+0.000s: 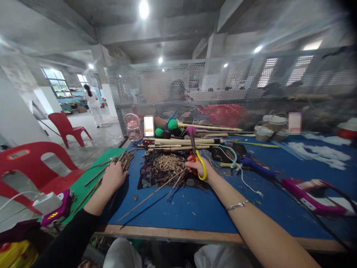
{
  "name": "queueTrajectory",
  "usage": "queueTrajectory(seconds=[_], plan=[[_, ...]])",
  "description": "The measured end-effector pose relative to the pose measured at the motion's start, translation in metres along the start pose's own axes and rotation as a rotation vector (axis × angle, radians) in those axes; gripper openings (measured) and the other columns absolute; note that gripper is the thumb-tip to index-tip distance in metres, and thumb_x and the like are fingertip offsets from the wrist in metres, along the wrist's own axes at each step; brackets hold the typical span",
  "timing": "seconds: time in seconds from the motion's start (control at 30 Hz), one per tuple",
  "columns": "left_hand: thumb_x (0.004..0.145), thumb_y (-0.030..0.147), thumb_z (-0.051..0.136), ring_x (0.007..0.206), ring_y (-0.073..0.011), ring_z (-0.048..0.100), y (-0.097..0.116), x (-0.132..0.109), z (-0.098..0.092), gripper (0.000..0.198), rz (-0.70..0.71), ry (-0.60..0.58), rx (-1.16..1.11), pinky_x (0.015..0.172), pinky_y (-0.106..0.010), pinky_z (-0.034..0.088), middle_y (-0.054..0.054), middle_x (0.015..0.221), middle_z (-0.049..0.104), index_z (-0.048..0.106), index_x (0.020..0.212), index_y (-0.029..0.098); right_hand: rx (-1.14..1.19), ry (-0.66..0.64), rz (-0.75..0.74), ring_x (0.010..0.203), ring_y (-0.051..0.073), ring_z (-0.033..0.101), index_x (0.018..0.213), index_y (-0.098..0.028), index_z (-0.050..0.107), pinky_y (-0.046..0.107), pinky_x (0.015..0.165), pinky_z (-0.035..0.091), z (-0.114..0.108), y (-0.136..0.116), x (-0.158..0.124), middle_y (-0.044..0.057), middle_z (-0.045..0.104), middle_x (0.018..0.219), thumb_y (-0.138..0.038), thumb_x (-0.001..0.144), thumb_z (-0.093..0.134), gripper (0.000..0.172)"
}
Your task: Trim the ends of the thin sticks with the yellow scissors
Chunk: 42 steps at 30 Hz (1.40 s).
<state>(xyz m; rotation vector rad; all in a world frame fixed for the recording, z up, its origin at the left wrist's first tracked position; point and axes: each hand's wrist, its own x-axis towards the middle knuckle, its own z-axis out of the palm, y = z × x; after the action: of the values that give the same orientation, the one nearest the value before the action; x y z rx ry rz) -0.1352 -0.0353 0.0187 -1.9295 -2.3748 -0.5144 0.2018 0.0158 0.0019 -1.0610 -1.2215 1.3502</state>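
Note:
My left hand (113, 175) lies over a bundle of thin brown twigs (127, 160) at the left of the blue table top, its fingers bent onto them. Near the middle, my right hand (196, 166) is closed around scissors with yellow and red handles (204, 169), whose blades point up and away. A long thin twig (150, 195) runs from beside the right fingers down toward the front edge. Below my right hand, a dark patterned cloth (146, 175) holds a heap of light brown chopped pieces (169, 163).
Pale sticks (184, 141) and green balls (173, 124) lie behind the cloth, before a perforated metal screen (156, 82). A magenta device (299, 186), cords and white pots (263, 132) are at right. Red chairs (64, 160) stand left; a person walks farther off.

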Motion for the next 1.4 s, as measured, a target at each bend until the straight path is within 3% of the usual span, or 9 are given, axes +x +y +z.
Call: queueTrajectory(seconds=[0.07,0.1,0.27,0.37,0.47,0.63,0.83,1.13,1.4], plan=[[0.077,0.034,0.048,0.100,-0.0303,0.053,0.016,-0.001,-0.006,0.033,0.054,0.064,-0.113,0.089,-0.042,0.036,-0.018,0.103,0.058,0.059,0.097,0.010,0.010,-0.030,-0.003,0.044,0.010,0.052,0.071,-0.018,0.049,0.023,0.044,0.042,0.000,0.000,0.000,-0.005,0.055,0.052,-0.031,0.044,0.077,0.041],[0.079,0.035,0.046,0.097,-0.0278,0.054,0.028,-0.003,-0.008,0.031,0.085,0.022,-0.258,0.089,-0.040,0.037,-0.015,0.100,0.061,0.061,0.093,0.011,0.016,-0.049,-0.005,0.044,0.010,0.052,0.071,-0.018,0.049,0.023,0.044,0.042,0.000,0.000,0.000,-0.005,0.056,0.053,-0.032,0.044,0.077,0.042],[0.081,0.042,0.044,0.085,-0.0185,0.061,0.105,-0.023,0.000,0.036,0.024,-0.725,-1.206,0.075,-0.031,0.045,-0.012,0.097,0.065,0.058,0.096,0.013,0.057,-0.128,-0.018,0.044,0.010,0.052,0.073,-0.019,0.048,0.023,0.045,0.041,0.000,0.004,0.001,-0.004,0.058,0.055,-0.035,0.045,0.077,0.043],[0.080,0.047,0.045,0.077,-0.0176,0.063,0.139,-0.037,0.014,0.041,-0.046,-1.109,-1.391,0.069,-0.029,0.046,-0.014,0.091,0.065,0.057,0.097,0.012,0.069,-0.133,-0.050,0.044,0.010,0.052,0.075,-0.019,0.048,0.023,0.045,0.040,-0.003,0.005,0.002,-0.005,0.058,0.055,-0.035,0.047,0.077,0.043],[0.080,0.048,0.047,0.070,-0.0181,0.064,0.151,-0.041,0.021,0.043,-0.069,-1.310,-1.394,0.062,-0.028,0.047,-0.015,0.083,0.066,0.056,0.099,0.011,0.044,-0.069,-0.083,0.044,0.011,0.052,0.076,-0.019,0.048,0.023,0.045,0.040,-0.007,0.004,0.004,-0.005,0.057,0.054,-0.034,0.046,0.077,0.044],[0.077,0.033,0.057,0.063,-0.0120,0.062,0.150,-0.029,0.018,0.031,0.052,-1.371,-1.412,0.055,-0.020,0.045,-0.010,0.079,0.067,0.058,0.099,0.011,0.047,0.033,-0.146,0.046,0.011,0.051,0.075,-0.019,0.048,0.025,0.046,0.042,-0.009,0.003,0.009,-0.005,0.057,0.057,-0.035,0.045,0.077,0.045],[0.075,0.033,0.060,0.060,-0.0117,0.062,0.150,-0.028,0.020,0.029,0.061,-1.359,-1.339,0.055,-0.021,0.046,-0.010,0.077,0.067,0.059,0.094,0.011,-0.038,0.026,-0.212,0.047,0.011,0.051,0.075,-0.019,0.049,0.026,0.048,0.043,-0.005,0.002,0.009,-0.005,0.055,0.055,-0.036,0.047,0.077,0.043],[0.077,0.027,0.057,0.040,-0.0046,0.050,0.138,-0.022,0.032,0.017,-0.030,-0.946,-1.538,0.039,-0.014,0.038,0.000,0.059,0.058,0.057,0.085,0.012,-0.239,0.224,-0.270,0.047,0.013,0.052,0.073,-0.021,0.048,0.026,0.044,0.044,0.012,-0.005,0.008,-0.002,0.057,0.056,-0.050,0.062,0.064,0.036],[0.076,0.029,0.059,0.056,-0.0098,0.061,0.137,-0.025,0.034,0.026,-0.110,-1.010,-1.565,0.050,-0.018,0.046,-0.007,0.074,0.065,0.058,0.097,0.012,-0.145,0.030,-0.175,0.043,0.010,0.048,0.062,-0.020,0.042,0.022,0.039,0.038,0.042,-0.019,0.023,-0.006,0.052,0.049,-0.035,0.051,0.071,0.034]])
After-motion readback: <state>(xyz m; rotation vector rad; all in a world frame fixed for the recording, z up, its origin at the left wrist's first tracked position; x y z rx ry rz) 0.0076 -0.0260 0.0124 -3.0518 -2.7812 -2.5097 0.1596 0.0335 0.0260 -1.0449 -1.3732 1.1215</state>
